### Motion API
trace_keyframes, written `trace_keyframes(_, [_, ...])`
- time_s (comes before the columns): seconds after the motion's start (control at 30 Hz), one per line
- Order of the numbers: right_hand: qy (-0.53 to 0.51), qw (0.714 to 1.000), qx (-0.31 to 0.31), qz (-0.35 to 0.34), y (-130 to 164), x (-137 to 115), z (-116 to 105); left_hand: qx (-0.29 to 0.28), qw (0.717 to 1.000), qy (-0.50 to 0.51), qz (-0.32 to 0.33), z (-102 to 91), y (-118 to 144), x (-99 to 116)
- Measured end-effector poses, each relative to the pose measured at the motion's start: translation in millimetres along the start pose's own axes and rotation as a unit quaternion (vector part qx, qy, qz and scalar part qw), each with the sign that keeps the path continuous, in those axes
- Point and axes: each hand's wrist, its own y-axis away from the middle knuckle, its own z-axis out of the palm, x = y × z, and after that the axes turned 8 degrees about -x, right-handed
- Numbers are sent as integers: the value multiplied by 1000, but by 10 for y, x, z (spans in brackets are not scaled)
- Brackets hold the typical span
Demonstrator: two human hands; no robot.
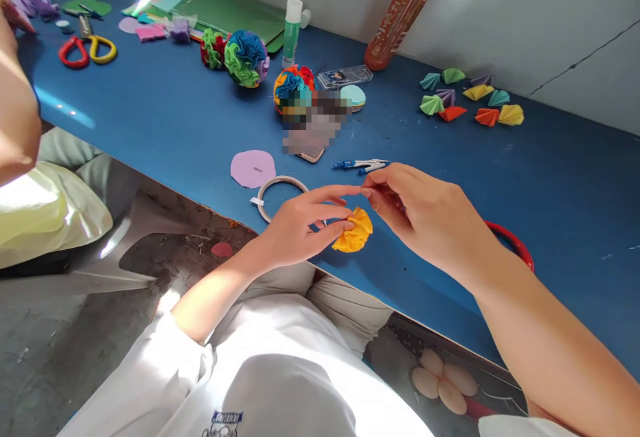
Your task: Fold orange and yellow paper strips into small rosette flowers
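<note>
My left hand (300, 227) grips a small yellow ruffled paper ball (356, 232) between thumb and fingers, just above the table's front edge. Its index finger stretches out to meet the fingertips of my right hand (425, 214). Those right fingertips are pinched together; whatever is between them is too small to make out. Behind my left hand lies a roll of tape (283, 179) with a loose white end, partly covered by the hand. A purple paper disc (251, 168) is beside the roll. Beyond my right fingers rests a blue and white drawing compass (363, 164).
Folded paper pieces (480, 92) lie at right; red handles (523, 250) show behind my right forearm. Farther back are a glue stick (291, 34), colourful ruffled balls (247, 58), a pixelated object (313, 132) and an orange-brown package (400, 17). Scissors (75, 52) lie near another person's arm (17, 104).
</note>
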Motion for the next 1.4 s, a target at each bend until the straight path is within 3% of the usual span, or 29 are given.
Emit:
trace_keyframes(0.13, [-61,997,35,35,34,-152,28,32,996,3,-88,10,-29,1])
trace_keyframes(0.23, [-125,991,10,40,59,-258,55,48,991,15,-122,20,-45,4])
trace_keyframes(0.43, [-151,986,-47,62,44,-218,139,35,991,22,-129,4,-45,21])
trace_keyframes(0.67, [-148,985,-64,56,32,-121,189,25,990,-7,-138,-7,-48,-23])
trace_keyframes(1.03, [-104,993,-53,-10,51,-65,168,2,986,43,-158,-43,-42,-30])
trace_keyframes(1.4, [-121,990,-28,-64,30,15,188,31,979,90,-181,-34,-49,18])
